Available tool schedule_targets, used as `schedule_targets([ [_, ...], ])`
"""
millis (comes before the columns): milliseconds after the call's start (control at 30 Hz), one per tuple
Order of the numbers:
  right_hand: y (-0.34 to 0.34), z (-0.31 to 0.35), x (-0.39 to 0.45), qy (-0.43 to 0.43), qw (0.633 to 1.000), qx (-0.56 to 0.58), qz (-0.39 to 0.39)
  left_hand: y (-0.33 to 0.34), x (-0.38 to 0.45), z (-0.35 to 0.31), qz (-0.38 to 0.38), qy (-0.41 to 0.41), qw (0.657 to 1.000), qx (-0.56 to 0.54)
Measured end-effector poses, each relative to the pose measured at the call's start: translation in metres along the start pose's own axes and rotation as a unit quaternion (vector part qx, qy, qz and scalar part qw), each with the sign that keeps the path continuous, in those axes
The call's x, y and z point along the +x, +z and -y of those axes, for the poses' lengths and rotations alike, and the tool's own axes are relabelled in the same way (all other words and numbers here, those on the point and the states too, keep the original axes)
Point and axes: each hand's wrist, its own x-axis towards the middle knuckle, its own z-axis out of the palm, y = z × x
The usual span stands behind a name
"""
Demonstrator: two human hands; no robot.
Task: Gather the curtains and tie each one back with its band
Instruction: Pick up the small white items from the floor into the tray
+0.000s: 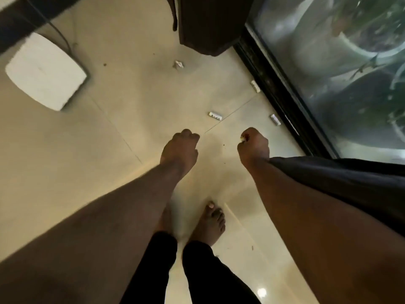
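Note:
A dark curtain [203,25] hangs gathered at the top, its hem just above the tiled floor. A thin dark strip [174,18] dangles along its left side. My left hand [179,148] is held out over the floor with its fingers curled and nothing in it. My right hand [254,145] is curled into a fist beside the glass door. A length of dark cloth [341,183] narrows to a point at that fist and trails back along my right forearm. The hand seems to grip its end.
A black-framed glass door [274,95] runs along the right, with plants and pots behind the pane. A white flat box [43,71] with a cable lies on the floor at left. Several small wrappers [215,116] litter the tiles. My bare feet [210,224] stand below.

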Motion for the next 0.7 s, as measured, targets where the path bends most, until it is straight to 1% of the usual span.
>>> schedule_targets([
  [133, 0.018, -0.016, 0.039, 0.034, 0.999, 0.009, -0.008, 0.021, 0.065, -0.008, 0.008, 0.048, 0.997, 0.054],
  [233, 0.034, -0.031, 0.066, 0.049, 0.998, 0.027, -0.019, 0.035, 0.120, -0.013, -0.009, 0.100, 0.987, 0.124],
  [333, 0.046, -0.040, 0.086, 0.043, 0.998, 0.029, -0.021, 0.045, 0.162, -0.019, -0.027, 0.139, 0.973, 0.181],
  [433, 0.053, -0.046, 0.098, 0.040, 0.998, 0.026, -0.028, 0.056, 0.186, -0.020, -0.023, 0.172, 0.964, 0.200],
  [500, 0.054, -0.045, 0.094, 0.043, 0.998, 0.025, -0.032, 0.057, 0.186, -0.018, -0.014, 0.167, 0.973, 0.159],
  [533, 0.053, -0.043, 0.090, 0.044, 0.998, 0.031, -0.033, 0.055, 0.182, -0.017, -0.007, 0.146, 0.983, 0.109],
  [600, 0.046, -0.037, 0.070, 0.033, 0.998, 0.036, -0.028, 0.048, 0.158, -0.016, 0.011, 0.066, 0.997, -0.026],
  [667, 0.033, -0.026, 0.043, 0.014, 0.999, 0.031, -0.014, 0.035, 0.121, -0.019, 0.006, -0.001, 0.987, -0.163],
  [700, 0.024, -0.020, 0.025, 0.002, 1.000, 0.024, -0.002, 0.026, 0.096, -0.021, 0.000, -0.019, 0.977, -0.213],
])
